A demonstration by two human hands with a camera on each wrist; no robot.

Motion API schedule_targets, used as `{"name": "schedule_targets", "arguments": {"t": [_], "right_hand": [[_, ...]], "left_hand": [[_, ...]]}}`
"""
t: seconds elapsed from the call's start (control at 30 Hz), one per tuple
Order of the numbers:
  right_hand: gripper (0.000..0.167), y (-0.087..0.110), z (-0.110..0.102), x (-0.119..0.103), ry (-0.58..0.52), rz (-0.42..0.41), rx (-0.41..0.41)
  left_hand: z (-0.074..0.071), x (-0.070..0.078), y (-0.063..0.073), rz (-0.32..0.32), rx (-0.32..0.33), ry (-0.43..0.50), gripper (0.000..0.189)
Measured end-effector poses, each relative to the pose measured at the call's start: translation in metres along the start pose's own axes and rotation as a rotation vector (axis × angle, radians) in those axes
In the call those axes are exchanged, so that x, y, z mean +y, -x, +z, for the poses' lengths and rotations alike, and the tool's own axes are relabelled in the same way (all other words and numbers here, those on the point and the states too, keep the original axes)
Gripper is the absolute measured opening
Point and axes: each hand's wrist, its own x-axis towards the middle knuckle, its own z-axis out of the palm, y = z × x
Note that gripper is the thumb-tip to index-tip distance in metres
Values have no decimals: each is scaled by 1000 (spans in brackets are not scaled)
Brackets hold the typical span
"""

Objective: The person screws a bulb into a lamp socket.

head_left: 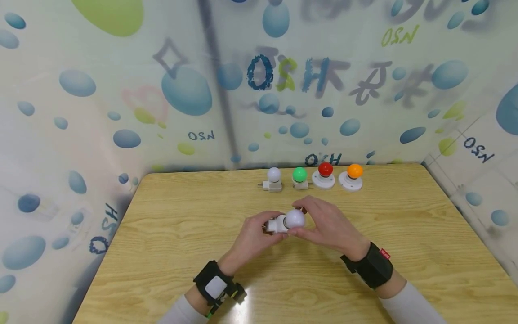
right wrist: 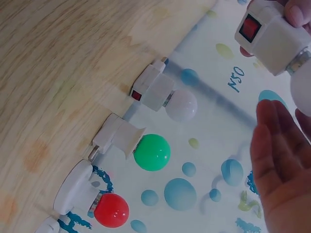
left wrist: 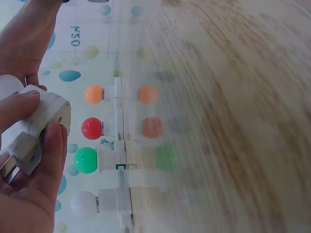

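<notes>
Over the middle of the table, my left hand (head_left: pixel 255 231) grips a white plug-in lamp socket (head_left: pixel 277 224), its metal prongs pointing left in the head view. A red rocker switch (right wrist: pixel 250 27) shows on the socket in the right wrist view. A round white bulb (head_left: pixel 295 218) sits on the socket's right end. Around that bulb is my right hand (head_left: pixel 329 222), thumb on the near side and fingers on the far side. From the right wrist, its fingers (right wrist: pixel 278 145) look fairly straight, with a gap between their tips and the bulb.
Along the table's back edge stand a white bulb (head_left: pixel 274 174) and a green bulb (head_left: pixel 300 174) on plug-in sockets. Right of them are a red bulb (head_left: pixel 325 169) and an orange bulb (head_left: pixel 355 171) on round white bases. A patterned curtain (head_left: pixel 251 126) hangs behind the wooden table (head_left: pixel 182 225).
</notes>
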Motion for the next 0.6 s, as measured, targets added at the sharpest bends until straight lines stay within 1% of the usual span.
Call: {"name": "schedule_targets", "arguments": {"t": [0.07,0.2,0.33,0.47,0.6], "right_hand": [[63,1,-3,-1,-16,9,-40],[62,4,-9,-3,-74,26,-153],[64,5,-13,-3,-111,-1,-229],[61,5,-15,-3,-126,-59,-240],[59,4,-14,-2,-127,-94,-217]], "left_hand": [[-1,-1,1,2,4,0,43],[-4,-3,1,6,10,-4,43],[-6,-5,0,3,18,-14,42],[-6,-6,0,-1,14,-15,41],[-6,-5,1,2,14,-20,41]]}}
